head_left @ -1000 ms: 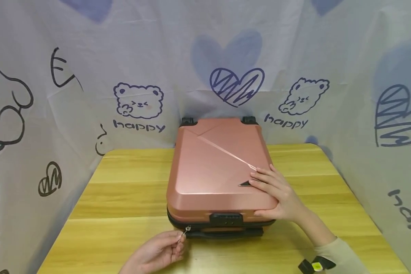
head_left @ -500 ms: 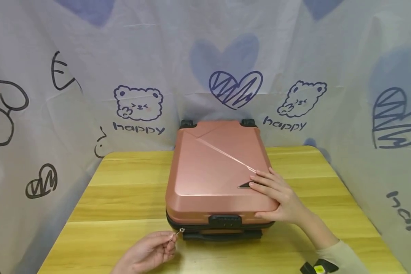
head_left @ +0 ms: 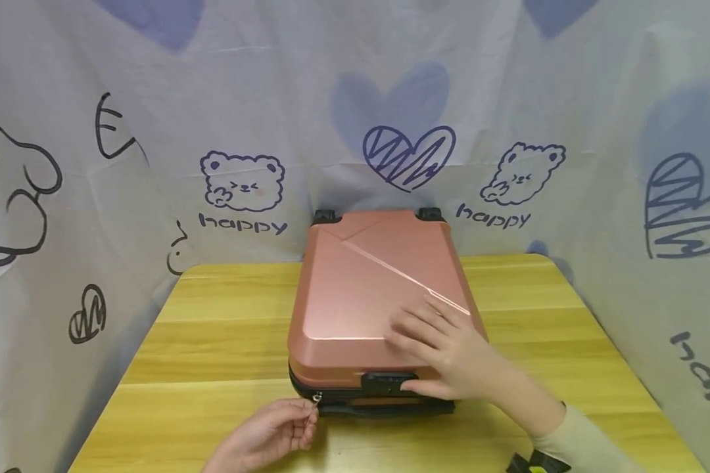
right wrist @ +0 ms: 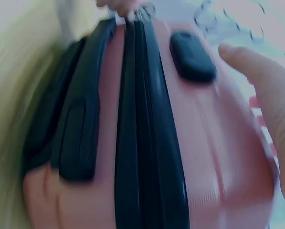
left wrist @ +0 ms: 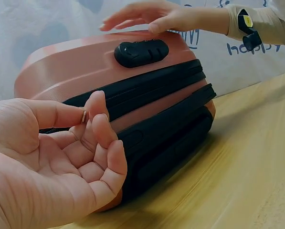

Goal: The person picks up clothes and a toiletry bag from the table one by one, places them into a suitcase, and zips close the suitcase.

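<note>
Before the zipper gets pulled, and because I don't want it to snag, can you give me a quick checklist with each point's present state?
1. Suitcase lying flat on the table: ok.
2. Zipper pull pinched by the left hand: ok.
3. Right hand pressing firmly on the suitcase: cannot tell; it is blurred.
4. Zipper band free of caught cloth: ok along the front stretch that shows.
5. Lock released: cannot tell from its outside.
6. Handle folded along the suitcase's front: ok.
</note>
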Available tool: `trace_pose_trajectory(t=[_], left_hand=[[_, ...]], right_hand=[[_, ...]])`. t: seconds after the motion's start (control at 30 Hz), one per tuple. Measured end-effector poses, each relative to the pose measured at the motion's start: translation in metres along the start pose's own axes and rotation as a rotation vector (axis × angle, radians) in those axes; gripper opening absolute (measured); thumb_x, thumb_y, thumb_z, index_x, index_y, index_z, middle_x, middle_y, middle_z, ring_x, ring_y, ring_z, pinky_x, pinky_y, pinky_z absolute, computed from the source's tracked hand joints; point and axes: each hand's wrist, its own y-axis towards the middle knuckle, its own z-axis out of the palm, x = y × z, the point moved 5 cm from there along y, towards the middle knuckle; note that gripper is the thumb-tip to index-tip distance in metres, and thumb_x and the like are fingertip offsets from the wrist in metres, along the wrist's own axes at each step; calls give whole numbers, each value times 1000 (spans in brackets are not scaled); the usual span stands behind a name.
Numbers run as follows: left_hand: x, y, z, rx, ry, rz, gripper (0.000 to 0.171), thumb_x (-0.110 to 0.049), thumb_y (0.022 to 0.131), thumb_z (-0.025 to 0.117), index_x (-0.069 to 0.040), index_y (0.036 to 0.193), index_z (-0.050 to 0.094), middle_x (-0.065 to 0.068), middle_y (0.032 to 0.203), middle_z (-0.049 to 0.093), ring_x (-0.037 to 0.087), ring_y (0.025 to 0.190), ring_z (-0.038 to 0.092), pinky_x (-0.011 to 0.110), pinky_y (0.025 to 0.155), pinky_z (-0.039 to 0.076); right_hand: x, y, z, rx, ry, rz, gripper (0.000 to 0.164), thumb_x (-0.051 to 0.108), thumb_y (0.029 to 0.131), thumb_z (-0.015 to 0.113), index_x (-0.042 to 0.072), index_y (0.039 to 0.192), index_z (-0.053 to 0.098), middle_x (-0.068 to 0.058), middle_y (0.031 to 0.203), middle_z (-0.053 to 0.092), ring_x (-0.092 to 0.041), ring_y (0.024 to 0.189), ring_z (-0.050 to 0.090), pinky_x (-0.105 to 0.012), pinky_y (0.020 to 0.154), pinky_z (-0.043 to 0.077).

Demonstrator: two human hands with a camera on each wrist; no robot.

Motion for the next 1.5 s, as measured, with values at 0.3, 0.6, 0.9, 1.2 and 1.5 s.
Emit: trace_pose_trajectory(t=[0.3, 0.6, 0.9, 1.2, 1.5], left_hand=[[2, -4, -1, 25, -26, 18, 40, -8, 105, 27, -15, 103, 66, -9, 96, 68, 1, 85, 62, 21, 84, 51], [-5, -4, -2, 20, -42, 28, 39, -9, 105, 27, -14, 105, 65, -9, 97, 68, 3, 86, 62, 21, 85, 51], [-4, -4, 1, 45, -50, 60, 41, -10, 105, 23, -17, 101, 63, -12, 89, 65, 1, 84, 58, 20, 82, 48], [-11, -17, -9, 36, -117, 67, 47, -10, 105, 17, -17, 100, 63, -12, 85, 61, 2, 82, 55, 20, 86, 46], [-24, -23, -25, 17, -123, 66, 51, -10, 104, 12, -15, 99, 62, -12, 84, 59, 4, 83, 54, 21, 87, 46]], right_hand=[[34, 13, 31, 228, -131, -70, 95, 62, 72, 73, 21, 150, 38, -14, 153, 41, -36, 139, 42, -56, 106, 41], [34, 20, 28, -2, -206, -134, 81, 49, 67, 74, 13, 137, 56, -17, 137, 58, -41, 121, 58, -54, 93, 52], [30, 18, 23, -123, -225, -162, 58, 43, 81, 59, 5, 125, 64, -17, 125, 67, -42, 112, 64, -53, 87, 54], [31, 15, 21, -165, -239, -191, 50, 42, 89, 52, 4, 118, 68, -18, 120, 69, -43, 108, 65, -54, 86, 55], [34, 11, 24, -165, -237, -206, 51, 43, 90, 53, 3, 118, 67, -18, 120, 68, -43, 108, 65, -55, 85, 54]])
